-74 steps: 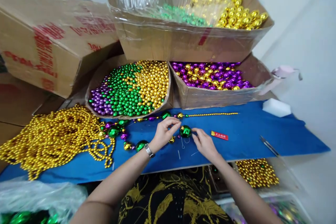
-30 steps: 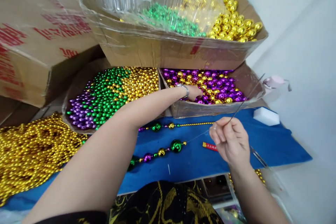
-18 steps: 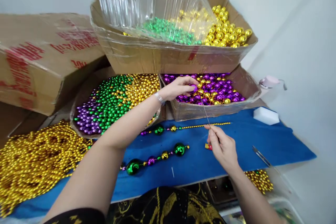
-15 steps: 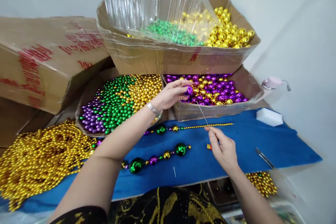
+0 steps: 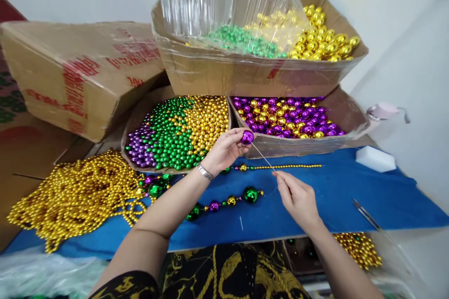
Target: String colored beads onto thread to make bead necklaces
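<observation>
Pinched in the fingers of my left hand is a shiny purple bead, just in front of the box of purple and gold beads. My right hand grips a long thin needle near its lower end. The needle's tip meets the purple bead; whether it has entered the hole I cannot tell. A faint thread trails near the right hand. Below, a string of large beads in green, purple and gold lies on the blue cloth, with a gold bead strand behind it.
Small beads fill a left box; purple and gold ones fill a right box. Above them stands a larger carton with a plastic liner. Gold bead chains heap at left. Tweezers and a white foam block lie at right.
My left hand has drawn the purple bead back from the box, down toward the needle. The bead and needle tip have come together. The view has shifted left.
</observation>
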The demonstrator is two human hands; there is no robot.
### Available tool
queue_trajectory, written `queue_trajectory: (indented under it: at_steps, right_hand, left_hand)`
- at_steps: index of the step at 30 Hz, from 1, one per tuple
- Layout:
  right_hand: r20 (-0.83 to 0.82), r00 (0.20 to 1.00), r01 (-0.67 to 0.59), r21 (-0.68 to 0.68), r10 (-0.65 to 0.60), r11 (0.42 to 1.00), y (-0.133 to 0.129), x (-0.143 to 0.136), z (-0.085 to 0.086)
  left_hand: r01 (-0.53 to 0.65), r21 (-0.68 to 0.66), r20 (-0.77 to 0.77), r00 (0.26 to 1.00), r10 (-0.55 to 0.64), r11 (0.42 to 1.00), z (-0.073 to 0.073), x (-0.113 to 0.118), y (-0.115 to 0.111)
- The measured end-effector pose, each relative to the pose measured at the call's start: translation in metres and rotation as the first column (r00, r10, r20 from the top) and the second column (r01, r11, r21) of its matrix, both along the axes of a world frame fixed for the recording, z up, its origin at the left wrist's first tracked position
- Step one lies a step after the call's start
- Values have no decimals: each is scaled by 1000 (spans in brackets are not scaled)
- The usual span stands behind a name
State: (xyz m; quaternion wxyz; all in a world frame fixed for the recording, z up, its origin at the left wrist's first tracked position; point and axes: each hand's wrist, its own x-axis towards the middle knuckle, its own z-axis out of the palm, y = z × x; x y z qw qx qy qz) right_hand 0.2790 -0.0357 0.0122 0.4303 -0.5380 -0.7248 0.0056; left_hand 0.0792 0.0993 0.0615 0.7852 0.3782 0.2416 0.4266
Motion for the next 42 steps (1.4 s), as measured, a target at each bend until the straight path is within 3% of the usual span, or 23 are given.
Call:
queue_trajectory:
  at_steps: [17,24,28,30,33,37,39,42]
  right_hand:
    - [101,995,-23,22,21,999,-3,1,0]
    - [217,974,44,92,-63,995,2,-6,-6]
    - [118,993,-24,63,16,998,4,-10,-8]
    - [153,988,-30,78,18,996,5,-11,-10]
    - [205,979,-39,108,16,993,7,-13,-13]
    - [140,988,-74,114,58,991,8,-16,-18]
    - [138,990,-60,130,42,990,7,-16,-21]
    - [148,989,-46,143,24,989,6,-15,-26]
  left_hand:
    - [-9,-8,-17,1000,9,1000,-2,-8,-6]
    - [-76,311,-128,984,121,947,-10,-4,-22]
    - [-82,280,-109,987,116,957,-16,-3,-27]
    - [-77,271,-128,985,115,960,-19,-3,-31]
    - [-46,271,-167,981,94,962,-24,-3,-41]
    - [103,326,-258,966,-17,940,-25,-13,-53]
    - [83,388,-301,953,41,918,-23,-26,-53]
    - [-82,510,-361,883,300,856,-21,-57,-44]
